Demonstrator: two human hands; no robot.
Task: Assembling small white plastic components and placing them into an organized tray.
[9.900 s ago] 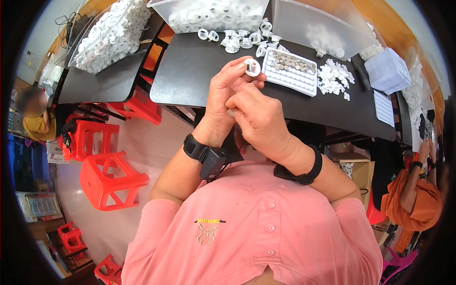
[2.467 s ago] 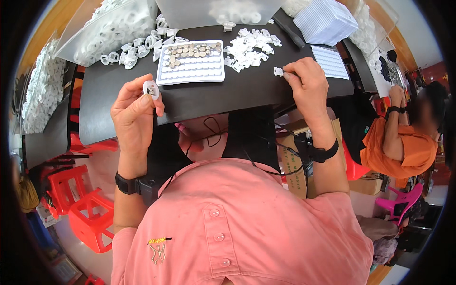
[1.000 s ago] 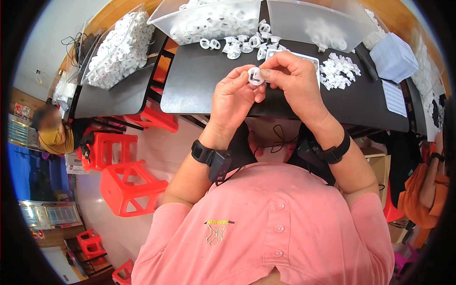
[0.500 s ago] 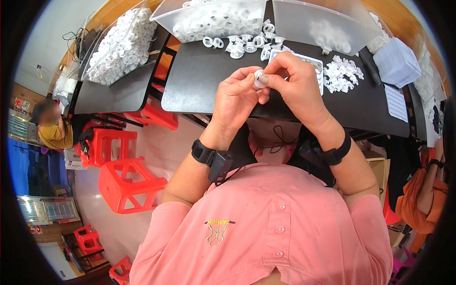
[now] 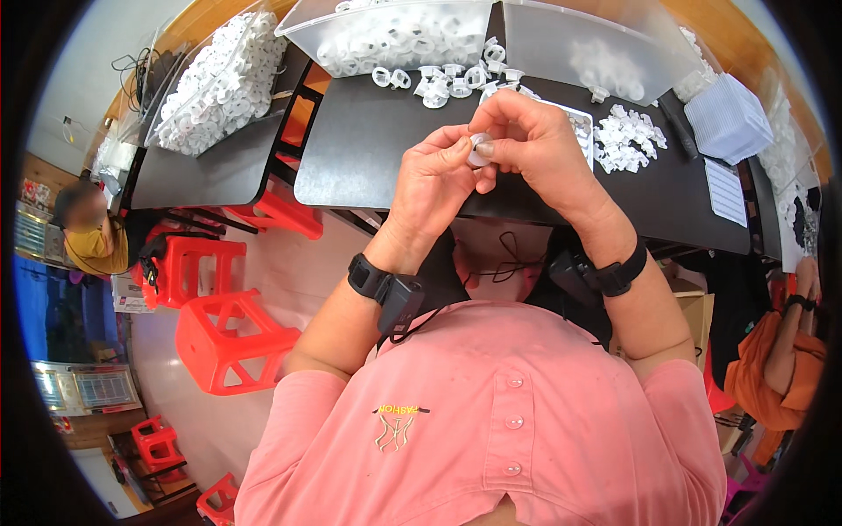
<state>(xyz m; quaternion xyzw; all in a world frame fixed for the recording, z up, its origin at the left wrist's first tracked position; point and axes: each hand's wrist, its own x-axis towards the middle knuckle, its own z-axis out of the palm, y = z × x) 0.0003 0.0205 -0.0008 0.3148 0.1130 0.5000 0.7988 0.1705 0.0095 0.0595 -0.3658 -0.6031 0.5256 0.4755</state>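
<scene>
In front of my chest, above the dark table's near edge, a small round white plastic part (image 5: 479,151) is held between my two hands. My left hand (image 5: 430,180) pinches it between thumb and fingers from the left. From the right, my right hand (image 5: 548,149) presses thumb and fingertips against its face, where a dark spot shows. Whether a smaller piece sits under the right thumb is hidden. Behind the right hand lies a white tray (image 5: 586,131) of small pieces, partly covered. Loose white ring-shaped parts (image 5: 434,90) lie beyond my hands, and a heap of small white clips (image 5: 629,140) lies right of the tray.
Clear bins (image 5: 421,9) of white parts line the table's (image 5: 342,149) far side. A bag of parts (image 5: 224,79) stands on the left table. Stacked white trays (image 5: 728,118) are at right. Red stools (image 5: 232,342) stand left; a seated person (image 5: 96,232) is beyond, another person's arm at far right.
Both hands stay on the white part, with my right thumb and fingers shifting slightly on its face. The whole view has moved a little.
</scene>
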